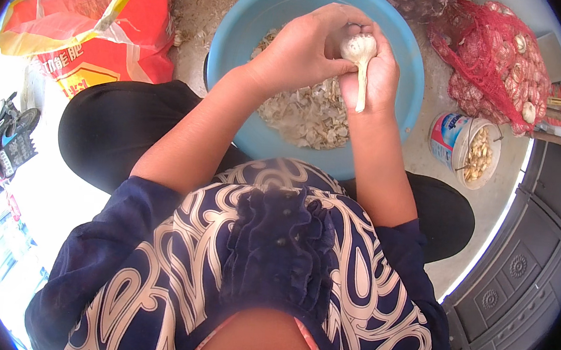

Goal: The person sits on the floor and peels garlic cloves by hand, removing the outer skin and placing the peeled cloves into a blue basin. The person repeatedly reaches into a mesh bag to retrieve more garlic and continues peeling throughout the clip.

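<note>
A whole garlic bulb [358, 47] with a dry stalk is held between my two hands, above a round light-blue plastic basin [400, 32]. My left hand [318, 47] grips it from the left, its thumb against the base of the stalk. Around the bulb's right side, my right hand [383, 76] cups it, with the stalk lying along the palm and pointing back towards me. Some fingertips behind the bulb are partly hidden. Below the hands, a heap of dry, papery garlic skins [311, 117] covers part of the basin's bottom.
A red mesh sack of garlic bulbs [509, 65] lies at the far right. Nearer stands a white bucket [458, 146] with peeled-looking cloves. At the left is a red-and-yellow printed sack [117, 32]; a dark panelled metal door [513, 278] is at the right. My knees flank the basin.
</note>
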The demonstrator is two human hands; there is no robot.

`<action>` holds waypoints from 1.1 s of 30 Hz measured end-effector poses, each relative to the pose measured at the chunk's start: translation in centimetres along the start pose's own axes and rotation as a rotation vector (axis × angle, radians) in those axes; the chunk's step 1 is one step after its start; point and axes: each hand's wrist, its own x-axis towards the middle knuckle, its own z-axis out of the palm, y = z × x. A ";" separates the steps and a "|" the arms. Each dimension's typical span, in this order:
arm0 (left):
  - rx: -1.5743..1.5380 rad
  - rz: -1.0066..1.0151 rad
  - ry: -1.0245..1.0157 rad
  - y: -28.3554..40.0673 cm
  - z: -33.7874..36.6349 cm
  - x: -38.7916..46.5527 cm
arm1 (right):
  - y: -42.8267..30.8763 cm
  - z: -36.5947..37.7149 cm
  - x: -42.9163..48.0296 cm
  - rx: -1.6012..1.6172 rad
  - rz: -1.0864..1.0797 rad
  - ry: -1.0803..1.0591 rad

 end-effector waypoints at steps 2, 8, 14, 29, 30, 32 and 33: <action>0.004 0.004 -0.008 -0.2 0.0 0.0 | -0.2 -0.3 0.4 0.278 0.120 -0.159; -0.330 -0.150 0.082 -1.4 0.1 0.2 | 0.7 -0.1 0.4 -0.063 -0.093 -0.155; -0.202 -0.140 0.036 -0.9 0.3 -0.2 | 0.9 -0.3 0.4 -0.046 -0.088 -0.040; 0.227 0.076 0.105 -1.0 0.7 -0.2 | 1.9 0.4 -0.8 -0.067 -0.043 -0.089; 0.204 0.115 0.091 -0.9 0.8 -0.3 | 1.8 0.3 -0.6 -0.062 -0.024 0.017; 0.170 0.198 0.045 -0.8 1.0 -0.4 | 1.5 0.3 -0.1 -0.022 -0.012 0.152; 0.152 0.199 0.061 -0.7 0.9 -0.3 | 1.3 0.3 0.0 -0.039 0.006 0.106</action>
